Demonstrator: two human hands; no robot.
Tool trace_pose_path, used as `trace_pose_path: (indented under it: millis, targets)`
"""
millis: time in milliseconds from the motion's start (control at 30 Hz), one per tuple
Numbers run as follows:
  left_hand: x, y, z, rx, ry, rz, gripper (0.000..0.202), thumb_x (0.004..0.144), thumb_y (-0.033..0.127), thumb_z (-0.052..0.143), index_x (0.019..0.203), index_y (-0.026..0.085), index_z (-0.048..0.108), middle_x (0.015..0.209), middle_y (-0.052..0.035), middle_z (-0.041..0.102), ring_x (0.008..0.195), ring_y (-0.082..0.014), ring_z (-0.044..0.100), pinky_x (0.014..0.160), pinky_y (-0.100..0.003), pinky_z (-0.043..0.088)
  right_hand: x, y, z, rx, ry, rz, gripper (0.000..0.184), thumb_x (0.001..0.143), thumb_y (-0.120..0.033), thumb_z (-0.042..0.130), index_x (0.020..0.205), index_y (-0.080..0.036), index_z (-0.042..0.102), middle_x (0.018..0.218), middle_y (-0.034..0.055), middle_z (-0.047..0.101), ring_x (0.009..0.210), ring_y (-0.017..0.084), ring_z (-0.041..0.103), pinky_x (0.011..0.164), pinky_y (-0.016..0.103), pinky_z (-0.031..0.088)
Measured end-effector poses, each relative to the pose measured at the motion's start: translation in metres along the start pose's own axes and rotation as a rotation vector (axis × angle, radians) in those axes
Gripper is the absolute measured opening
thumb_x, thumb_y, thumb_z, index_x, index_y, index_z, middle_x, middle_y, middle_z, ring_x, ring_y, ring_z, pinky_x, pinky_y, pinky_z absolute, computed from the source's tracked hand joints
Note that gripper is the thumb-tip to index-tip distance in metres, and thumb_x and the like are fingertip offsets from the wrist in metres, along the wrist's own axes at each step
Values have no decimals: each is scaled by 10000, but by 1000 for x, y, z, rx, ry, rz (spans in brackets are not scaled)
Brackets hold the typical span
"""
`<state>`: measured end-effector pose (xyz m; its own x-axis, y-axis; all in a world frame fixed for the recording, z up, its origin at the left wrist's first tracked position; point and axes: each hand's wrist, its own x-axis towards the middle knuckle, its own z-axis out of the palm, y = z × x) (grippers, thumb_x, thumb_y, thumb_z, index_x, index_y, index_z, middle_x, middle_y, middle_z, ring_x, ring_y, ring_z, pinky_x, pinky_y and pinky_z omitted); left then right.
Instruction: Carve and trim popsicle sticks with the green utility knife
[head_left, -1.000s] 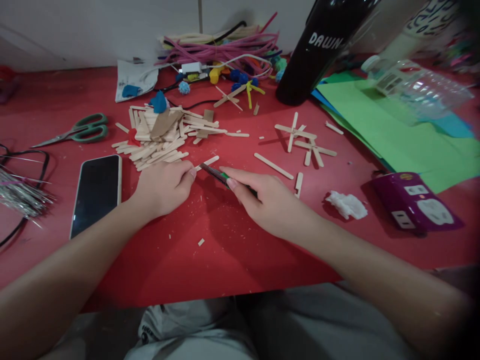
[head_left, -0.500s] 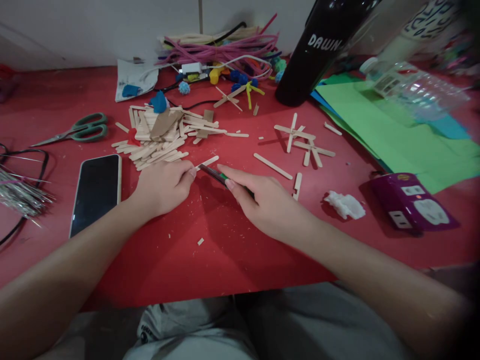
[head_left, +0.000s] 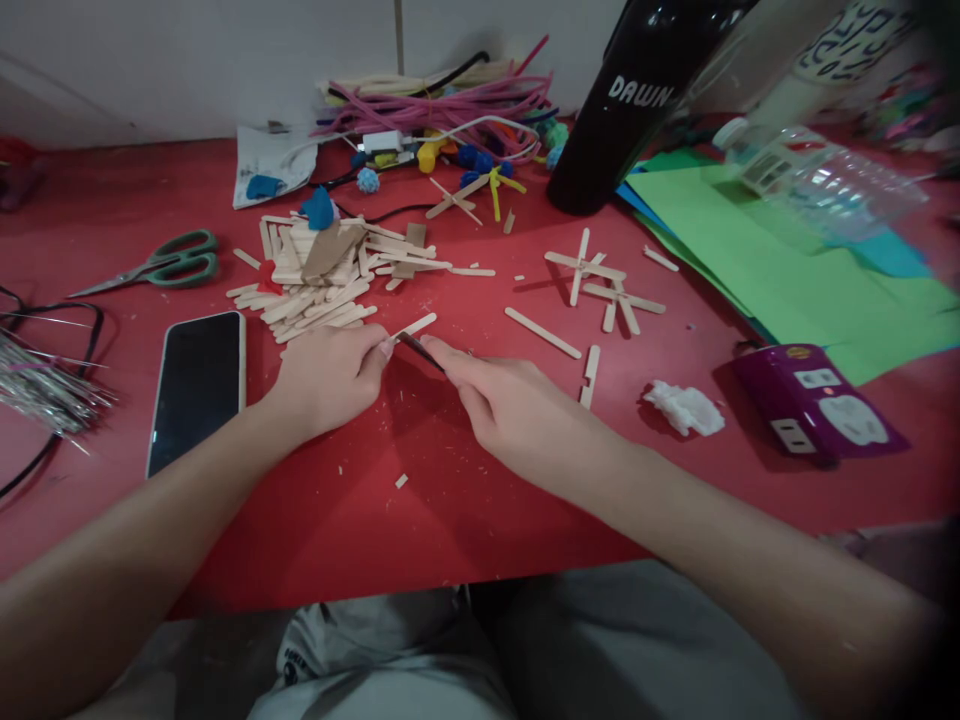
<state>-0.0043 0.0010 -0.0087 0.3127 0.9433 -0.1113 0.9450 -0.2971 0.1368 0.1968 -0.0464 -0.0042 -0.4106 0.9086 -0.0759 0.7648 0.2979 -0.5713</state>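
My left hand (head_left: pixel 334 378) is closed on one end of a wooden craft stick (head_left: pixel 418 325), pinching it low over the red table just in front of a heap of similar sticks (head_left: pixel 322 280). My right hand (head_left: pixel 502 395) is wrapped round a utility knife (head_left: pixel 421 350); its handle is mostly hidden by the fingers. The dark blade meets the stick close to my left thumb. Small wood chips (head_left: pixel 401 481) and shavings lie below the hands. To the right are a loose stick (head_left: pixel 543 333), a notched stick (head_left: pixel 590 376) and sticks crossed into star shapes (head_left: pixel 583 266).
Left are green-handled scissors (head_left: pixel 176 262), a phone (head_left: pixel 199 385) and a silvery bundle of strands (head_left: pixel 49 385). Pipe cleaners (head_left: pixel 450 105) lie at the back beside a tall black bottle (head_left: pixel 630 110). Right are green paper (head_left: pixel 780 240), a plastic bottle (head_left: pixel 825 175), crumpled tissue (head_left: pixel 684 407) and a purple box (head_left: pixel 821 400).
My right hand has rolled over the knife, so the palm turns down and less of the handle shows. The left hand keeps its pinch on the craft stick. The view has shifted slightly.
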Motion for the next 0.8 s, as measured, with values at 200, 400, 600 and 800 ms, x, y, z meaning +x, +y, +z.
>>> trace_pose_path:
  millis: [200, 400, 600, 800]
  targets:
    - [0, 1, 1, 26, -8, -12, 340, 917, 354, 326, 793, 201, 603, 770, -55, 682, 745, -203, 603, 590, -306, 269, 0, -2, -1, 6, -24, 13, 591, 935, -114, 354, 1511, -231, 425, 965, 89, 719, 801, 200, 669, 698, 274, 476]
    - [1, 0, 3, 43, -21, -21, 350, 922, 360, 310, 792, 200, 594, 780, -58, 680, 761, -214, 609, 599, -309, 267, -2, 1, 0, 38, -28, 12, 578, 950, -125, 362, 1516, -235, 417, 1095, 103, 715, 905, 212, 679, 775, 298, 488]
    - [3, 1, 1, 26, -41, -25, 310, 914, 347, 329, 783, 204, 571, 771, -54, 673, 762, -215, 607, 595, -308, 252, -5, 8, 5, 123, 55, -26, 540, 963, -155, 357, 1488, -237, 459, 1183, 77, 715, 1018, 218, 691, 826, 315, 533]
    - [2, 1, 0, 9, -50, -50, 310, 907, 354, 335, 792, 207, 583, 790, -60, 681, 778, -221, 608, 594, -313, 251, -5, 7, 5, 125, 73, -41, 538, 956, -148, 365, 1476, -231, 476, 1223, 72, 709, 1079, 222, 686, 854, 327, 549]
